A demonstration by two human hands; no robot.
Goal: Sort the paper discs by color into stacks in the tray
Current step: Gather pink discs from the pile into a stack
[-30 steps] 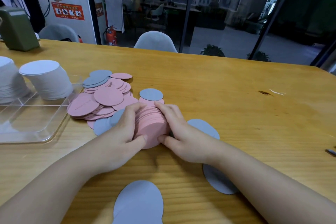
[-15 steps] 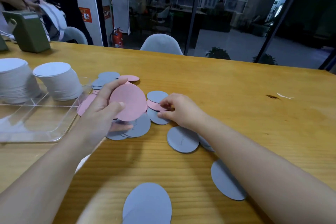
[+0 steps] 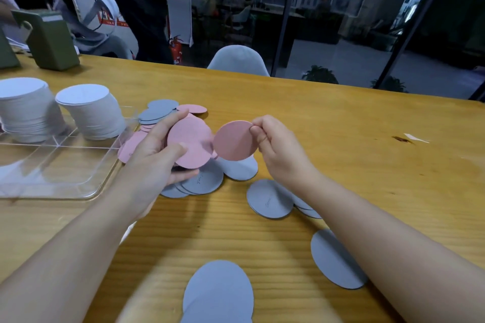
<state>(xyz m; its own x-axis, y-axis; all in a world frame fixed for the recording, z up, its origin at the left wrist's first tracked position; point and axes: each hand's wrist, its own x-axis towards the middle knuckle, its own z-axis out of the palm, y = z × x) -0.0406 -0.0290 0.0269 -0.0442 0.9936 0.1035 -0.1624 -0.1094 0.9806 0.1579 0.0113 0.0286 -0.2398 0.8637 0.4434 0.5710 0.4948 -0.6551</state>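
My left hand (image 3: 154,155) holds a stack of pink discs (image 3: 191,144) lifted off the table. Pinched by its right edge in my right hand (image 3: 278,149) is a single pink disc (image 3: 233,140), which touches the stack's right side. Several grey discs (image 3: 269,198) lie loose on the wooden table (image 3: 341,155) below and to the right. More pink and grey discs (image 3: 160,113) are piled beside the clear tray (image 3: 60,165), whose far compartments hold two stacks of white discs (image 3: 90,113).
A green box (image 3: 49,39) stands at the table's far left. People stand behind the table there, one holding a white ring-like object (image 3: 99,8). A grey chair (image 3: 237,60) is at the far edge. A paper scrap (image 3: 416,137) lies at right.
My left hand lifted the pink stack from the table. My right hand left the stack, picked one pink disc off the table and brought it up against the stack.
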